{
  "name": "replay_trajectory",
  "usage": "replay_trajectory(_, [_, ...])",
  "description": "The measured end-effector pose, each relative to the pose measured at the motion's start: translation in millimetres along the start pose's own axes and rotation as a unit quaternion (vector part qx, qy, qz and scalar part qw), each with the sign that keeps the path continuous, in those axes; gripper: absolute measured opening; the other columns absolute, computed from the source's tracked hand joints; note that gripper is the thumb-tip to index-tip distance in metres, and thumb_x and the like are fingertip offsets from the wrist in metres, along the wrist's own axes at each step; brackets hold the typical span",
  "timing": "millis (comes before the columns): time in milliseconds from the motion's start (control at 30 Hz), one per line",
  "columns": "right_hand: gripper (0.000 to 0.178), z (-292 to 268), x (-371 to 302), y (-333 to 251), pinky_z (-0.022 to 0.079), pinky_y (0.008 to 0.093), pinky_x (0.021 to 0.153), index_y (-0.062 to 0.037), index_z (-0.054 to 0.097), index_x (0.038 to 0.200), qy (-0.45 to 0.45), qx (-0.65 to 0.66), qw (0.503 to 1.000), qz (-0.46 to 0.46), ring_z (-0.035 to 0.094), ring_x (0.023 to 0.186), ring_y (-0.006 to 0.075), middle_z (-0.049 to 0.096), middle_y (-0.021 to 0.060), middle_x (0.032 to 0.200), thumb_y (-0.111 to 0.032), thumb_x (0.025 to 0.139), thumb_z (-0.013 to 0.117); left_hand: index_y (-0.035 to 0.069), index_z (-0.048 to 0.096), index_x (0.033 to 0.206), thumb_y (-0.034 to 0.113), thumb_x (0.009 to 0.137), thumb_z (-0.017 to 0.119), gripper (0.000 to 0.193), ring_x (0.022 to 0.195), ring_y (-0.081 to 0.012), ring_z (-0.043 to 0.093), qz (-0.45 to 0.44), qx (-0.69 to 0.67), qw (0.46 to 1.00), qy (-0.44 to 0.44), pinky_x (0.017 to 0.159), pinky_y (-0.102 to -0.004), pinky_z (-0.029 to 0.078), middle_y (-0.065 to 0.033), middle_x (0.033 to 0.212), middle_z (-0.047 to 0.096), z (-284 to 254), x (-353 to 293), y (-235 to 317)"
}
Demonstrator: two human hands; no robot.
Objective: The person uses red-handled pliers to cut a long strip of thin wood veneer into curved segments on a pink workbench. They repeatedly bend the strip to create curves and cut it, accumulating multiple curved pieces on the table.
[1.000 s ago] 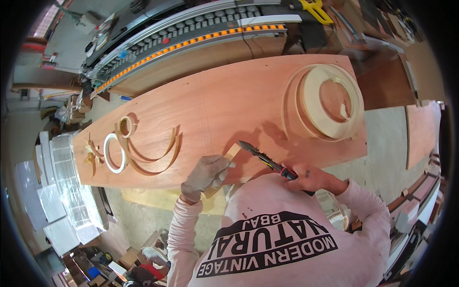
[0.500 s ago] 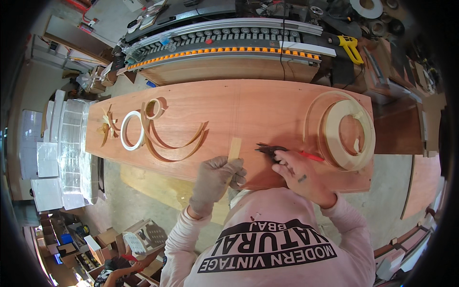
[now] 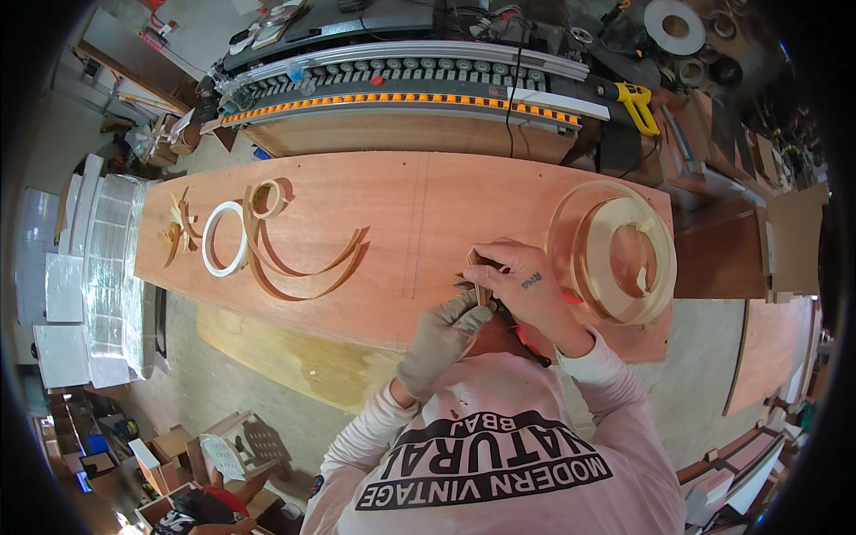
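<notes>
My left hand (image 3: 439, 346), in a grey glove, pinches the lower part of a short tan strip (image 3: 482, 292), which looks like wood edge banding. At the strip's upper end, my bare right hand (image 3: 528, 283) has its thumb and fingers closed on it. Red-and-black handled pliers (image 3: 528, 337) lie on the board under my hands; their dark jaws poke out beside the strip, and my right hand hides the middle. A large coil of pale banding (image 3: 662, 276) rests on the reddish wooden board (image 3: 357, 183), right of my right hand.
Left on the board are a white ring (image 3: 208, 254), a small tan roll (image 3: 256, 201), curled brown strips (image 3: 308, 296) and frayed scraps (image 3: 185, 221). Behind stands a long machine with orange pads (image 3: 357, 100), beside a yellow heat gun (image 3: 639, 109). Another person (image 3: 214, 506) works at lower left.
The pliers have left my right hand and lie on the board. My right hand has moved left to grasp the strip, and my left hand has brought it rightward.
</notes>
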State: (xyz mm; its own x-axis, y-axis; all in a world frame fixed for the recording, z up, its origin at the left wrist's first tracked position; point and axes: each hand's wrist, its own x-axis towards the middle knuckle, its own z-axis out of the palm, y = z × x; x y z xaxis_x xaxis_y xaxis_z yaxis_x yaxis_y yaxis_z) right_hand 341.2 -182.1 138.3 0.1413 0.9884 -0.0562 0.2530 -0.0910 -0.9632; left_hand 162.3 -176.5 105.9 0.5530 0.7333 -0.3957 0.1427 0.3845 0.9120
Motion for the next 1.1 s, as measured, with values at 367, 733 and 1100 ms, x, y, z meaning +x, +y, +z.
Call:
replay_trajectory(367, [0.026,2,-7,3,0.05,0.0231,0.065,0.0046,0.072,0.118,0.042,0.174,0.981,0.078,0.06,0.073,0.0071,0.068,0.0029,0.097,-0.012,0.098,0.07,-0.002,0.067,0.129,0.008,0.103,0.064,0.029,0.111,-0.0115,0.062,0.043,-0.168,0.98,-0.099,0.102,-0.0269,0.048,-0.0044,0.118,0.07,-7,14,1])
replay_trajectory(733, [0.032,18,-6,31,0.051,0.024,0.064,0.0062,0.07,0.119,0.079,0.076,0.993,0.043,0.061,0.071,0.0069,0.068,0.0008,0.081,-0.02,0.102,0.066,-0.002,0.064,0.135,0.016,0.105,0.062,0.035,0.105,-0.01,0.062,0.046,-0.061,0.995,-0.069,0.093,-0.027,0.051,-0.0041,0.116,0.07,-15,16,1])
replay_trajectory(1100, [0.03,-1,-6,25,0.05,0.023,0.06,0.0002,0.073,0.114,0.093,0.135,0.981,0.1,0.061,0.069,0.0067,0.07,0.0024,0.084,-0.026,0.1,0.069,0.0,0.067,0.13,0.023,0.105,0.06,0.034,0.081,-0.0151,0.069,0.105,0.126,0.985,0.047,0.076,-0.0304,0.056,-0.0061,0.098,0.075,-36,17,-4])
